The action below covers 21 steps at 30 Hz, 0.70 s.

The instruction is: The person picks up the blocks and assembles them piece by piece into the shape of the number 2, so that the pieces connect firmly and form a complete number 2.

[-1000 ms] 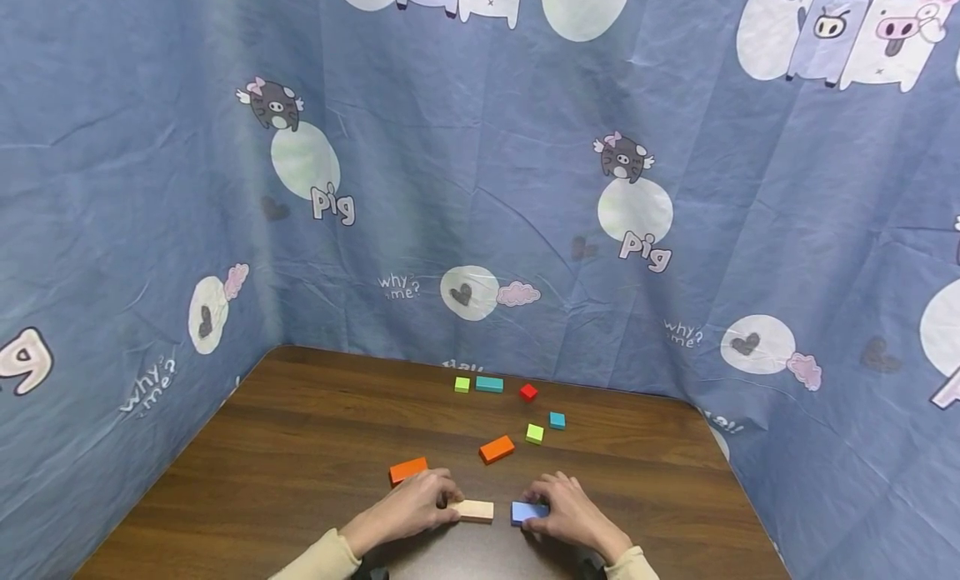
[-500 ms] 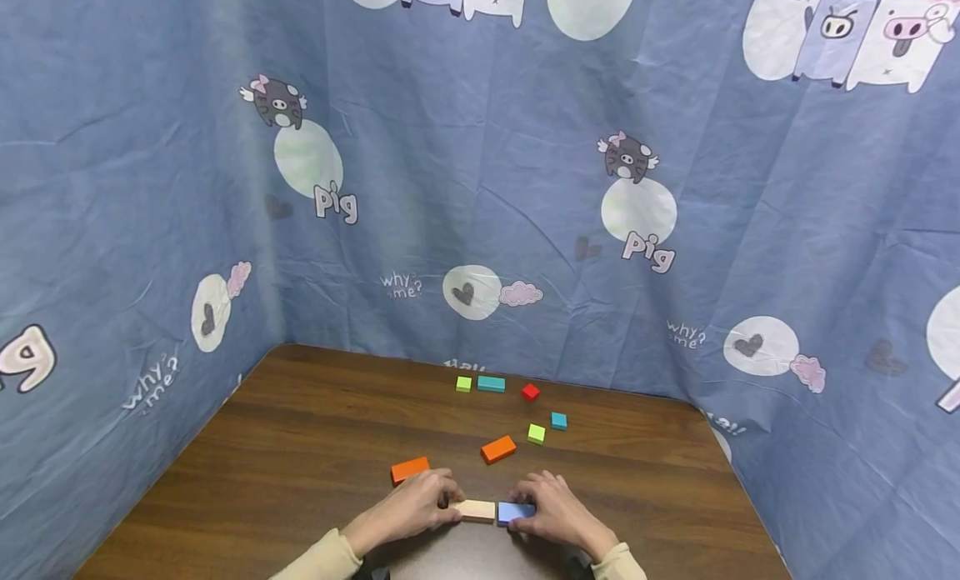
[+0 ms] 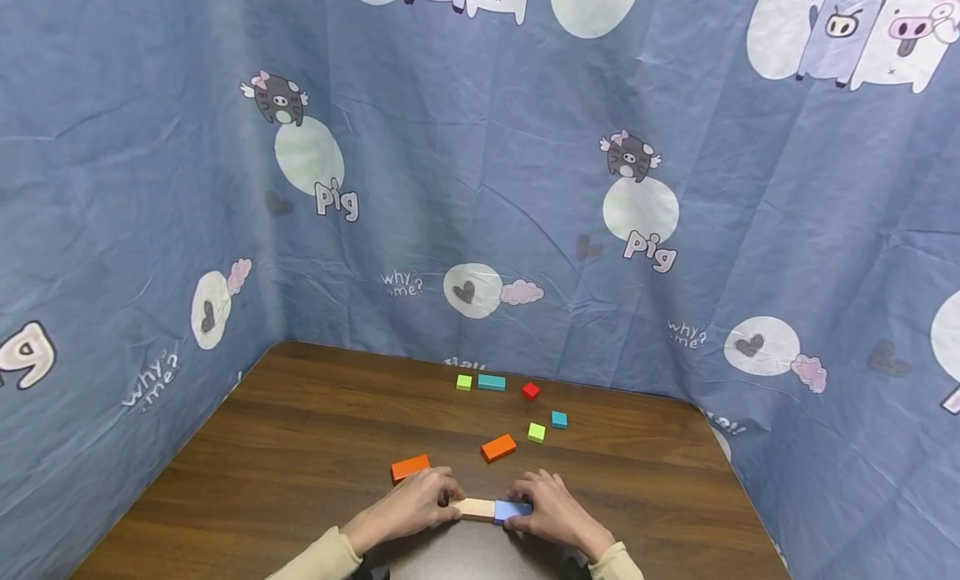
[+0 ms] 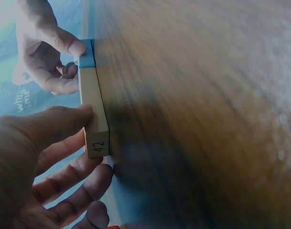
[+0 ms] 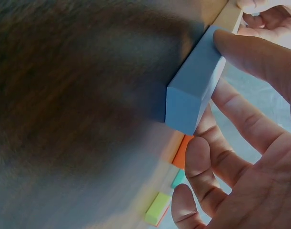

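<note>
A natural wood block (image 3: 477,509) lies on the table, its end marked "42" in the left wrist view. My left hand (image 3: 418,503) pinches this block (image 4: 94,105) between thumb and fingers near its left end. My right hand (image 3: 557,515) holds a blue block (image 3: 510,512) the same way, thumb on the near side and fingers on the far side. The two blocks stand end to end in one line, the blue block (image 5: 195,71) meeting the wood one with no gap showing. Part of each block is hidden under the fingers.
An orange block (image 3: 410,468) lies just beyond my left hand, and another orange block (image 3: 498,448) further back. Two lime blocks, a teal block (image 3: 491,382), a red block (image 3: 530,391) and a small blue block (image 3: 558,419) sit toward the far edge, before a patterned curtain (image 3: 480,188).
My right hand has slid the blue block leftward across the table until it met the wood block's end. The left hand has stayed in place on the wood block.
</note>
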Motion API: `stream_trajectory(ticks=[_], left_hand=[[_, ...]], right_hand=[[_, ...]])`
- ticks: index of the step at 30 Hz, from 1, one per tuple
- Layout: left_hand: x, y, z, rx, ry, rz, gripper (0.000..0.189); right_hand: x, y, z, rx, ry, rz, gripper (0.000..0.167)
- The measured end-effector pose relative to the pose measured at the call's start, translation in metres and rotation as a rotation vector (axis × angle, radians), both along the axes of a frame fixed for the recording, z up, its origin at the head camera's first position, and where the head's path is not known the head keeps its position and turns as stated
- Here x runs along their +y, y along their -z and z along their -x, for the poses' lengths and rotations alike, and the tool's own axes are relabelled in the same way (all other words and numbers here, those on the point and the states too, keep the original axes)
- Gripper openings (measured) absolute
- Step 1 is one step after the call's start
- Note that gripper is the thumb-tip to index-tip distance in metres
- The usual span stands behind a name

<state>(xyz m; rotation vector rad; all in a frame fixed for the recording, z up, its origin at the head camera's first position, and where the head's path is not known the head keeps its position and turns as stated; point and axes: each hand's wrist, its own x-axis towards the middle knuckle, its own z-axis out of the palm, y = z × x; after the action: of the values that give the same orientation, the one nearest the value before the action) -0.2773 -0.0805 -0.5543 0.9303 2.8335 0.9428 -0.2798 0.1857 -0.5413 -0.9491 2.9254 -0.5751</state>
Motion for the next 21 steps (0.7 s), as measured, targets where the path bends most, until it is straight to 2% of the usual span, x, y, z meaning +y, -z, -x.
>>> stream_trajectory(ticks=[21], left_hand=[[0.000,0.000,0.001,-0.024,0.001,-0.001,0.016]], right_hand=[[-0.018,0.004,0.000,0.036,-0.027,0.043,0.025]])
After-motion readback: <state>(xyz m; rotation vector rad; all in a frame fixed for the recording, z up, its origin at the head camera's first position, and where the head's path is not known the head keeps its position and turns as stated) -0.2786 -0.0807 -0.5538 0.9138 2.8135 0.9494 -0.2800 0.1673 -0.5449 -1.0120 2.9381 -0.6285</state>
